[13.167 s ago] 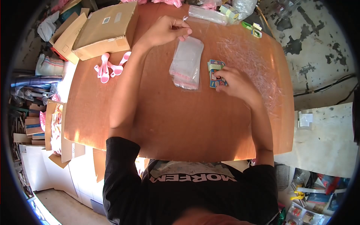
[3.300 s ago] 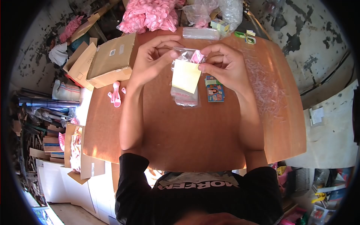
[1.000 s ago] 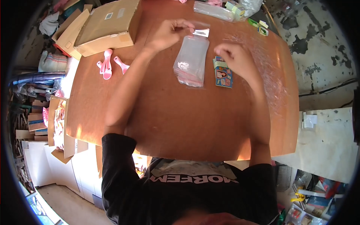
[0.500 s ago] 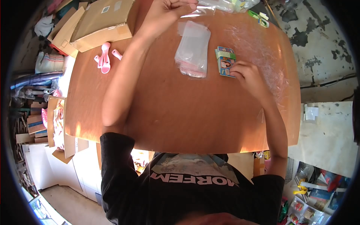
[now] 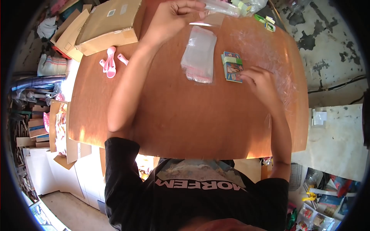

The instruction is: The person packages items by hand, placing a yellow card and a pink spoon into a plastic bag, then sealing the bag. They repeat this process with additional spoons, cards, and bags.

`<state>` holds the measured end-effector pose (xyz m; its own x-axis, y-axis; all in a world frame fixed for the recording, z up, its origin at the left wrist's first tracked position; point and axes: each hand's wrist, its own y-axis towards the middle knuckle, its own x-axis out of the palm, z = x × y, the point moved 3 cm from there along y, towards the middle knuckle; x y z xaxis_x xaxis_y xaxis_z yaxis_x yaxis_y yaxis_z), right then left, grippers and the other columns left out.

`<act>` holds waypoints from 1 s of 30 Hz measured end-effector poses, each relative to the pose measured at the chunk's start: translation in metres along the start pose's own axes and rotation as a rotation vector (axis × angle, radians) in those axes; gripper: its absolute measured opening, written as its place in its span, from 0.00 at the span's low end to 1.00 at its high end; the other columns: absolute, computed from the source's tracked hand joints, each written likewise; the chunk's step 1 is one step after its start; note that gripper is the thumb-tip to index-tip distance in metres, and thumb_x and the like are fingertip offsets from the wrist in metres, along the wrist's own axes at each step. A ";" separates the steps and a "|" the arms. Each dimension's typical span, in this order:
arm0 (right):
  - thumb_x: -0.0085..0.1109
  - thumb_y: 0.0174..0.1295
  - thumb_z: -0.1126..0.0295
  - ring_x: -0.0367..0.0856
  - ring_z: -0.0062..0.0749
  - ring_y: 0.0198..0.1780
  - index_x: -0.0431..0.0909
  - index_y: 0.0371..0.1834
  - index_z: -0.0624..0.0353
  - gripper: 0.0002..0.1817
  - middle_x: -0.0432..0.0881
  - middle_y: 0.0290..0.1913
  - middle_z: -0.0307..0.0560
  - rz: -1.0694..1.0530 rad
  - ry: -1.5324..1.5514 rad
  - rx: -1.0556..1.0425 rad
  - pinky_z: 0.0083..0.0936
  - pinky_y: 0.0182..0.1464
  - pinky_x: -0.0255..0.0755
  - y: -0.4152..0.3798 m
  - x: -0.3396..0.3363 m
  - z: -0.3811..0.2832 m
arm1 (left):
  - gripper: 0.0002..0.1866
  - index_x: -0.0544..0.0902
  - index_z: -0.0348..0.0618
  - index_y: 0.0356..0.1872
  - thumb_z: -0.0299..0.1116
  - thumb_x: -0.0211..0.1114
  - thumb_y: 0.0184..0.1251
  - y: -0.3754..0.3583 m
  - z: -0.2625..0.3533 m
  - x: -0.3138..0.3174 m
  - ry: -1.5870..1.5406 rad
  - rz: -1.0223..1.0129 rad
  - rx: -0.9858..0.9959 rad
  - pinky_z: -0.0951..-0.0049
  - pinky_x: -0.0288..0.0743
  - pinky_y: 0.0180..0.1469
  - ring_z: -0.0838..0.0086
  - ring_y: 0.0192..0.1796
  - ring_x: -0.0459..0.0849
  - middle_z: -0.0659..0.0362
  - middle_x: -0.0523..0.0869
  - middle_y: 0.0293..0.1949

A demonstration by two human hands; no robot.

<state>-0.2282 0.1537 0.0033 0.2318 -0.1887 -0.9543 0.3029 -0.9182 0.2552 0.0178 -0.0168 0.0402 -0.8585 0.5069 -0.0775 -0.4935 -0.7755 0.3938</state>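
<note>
My left hand (image 5: 173, 17) is raised at the top of the view, over the far side of the table. Its fingers are closed on a clear plastic bag (image 5: 212, 19), though the exact grip is partly hidden. On the right, my right hand (image 5: 261, 82) has its thumb and fingers pinched at the lower right corner of a bundle of small printed cards (image 5: 233, 69). A pale green band (image 5: 232, 60) wraps that bundle, which lies on the table. Between the hands lies a stack of clear plastic bags (image 5: 199, 54) with pinkish edges.
A cardboard box (image 5: 110, 27) stands at the table's far left, with pink measuring spoons (image 5: 110, 63) before it. Green-banded pieces (image 5: 266, 22) lie at the far right edge, beside a larger plastic bag (image 5: 254, 5). Clear plastic film (image 5: 269, 57) covers the brown table's right side.
The view has shifted slightly, moving table items a little lower. My left hand has come slightly nearer with the clear bag. My right fingers have shifted a little at the card bundle's corner.
</note>
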 end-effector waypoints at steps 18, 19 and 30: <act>0.66 0.62 0.72 0.73 0.13 0.28 0.85 0.40 0.63 0.07 0.84 0.30 0.36 0.444 0.666 0.148 0.14 0.30 0.66 0.075 -0.054 0.003 | 0.15 0.84 0.32 0.51 0.25 0.69 0.65 -0.015 0.015 0.031 0.171 -0.206 -0.057 0.78 0.77 0.48 0.83 0.44 0.83 0.57 0.90 0.42; 0.67 0.61 0.72 0.74 0.12 0.28 0.86 0.40 0.62 0.07 0.85 0.29 0.37 0.436 0.662 0.098 0.15 0.30 0.65 0.077 -0.051 0.001 | 0.18 0.82 0.32 0.55 0.27 0.69 0.65 -0.015 0.016 0.032 0.164 -0.267 -0.133 0.78 0.77 0.48 0.83 0.45 0.83 0.56 0.89 0.43; 0.68 0.60 0.70 0.82 0.28 0.40 0.85 0.37 0.62 0.07 0.86 0.40 0.46 0.415 0.572 -0.190 0.25 0.44 0.73 0.085 -0.041 -0.026 | 0.15 0.84 0.34 0.53 0.26 0.68 0.65 -0.020 0.019 0.047 0.122 -0.225 -0.042 0.77 0.79 0.51 0.80 0.48 0.84 0.56 0.88 0.48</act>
<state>-0.1882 0.0925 0.0684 0.7934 -0.2488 -0.5556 0.2280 -0.7248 0.6501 -0.0102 0.0295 0.0463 -0.7359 0.6212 -0.2696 -0.6769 -0.6649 0.3157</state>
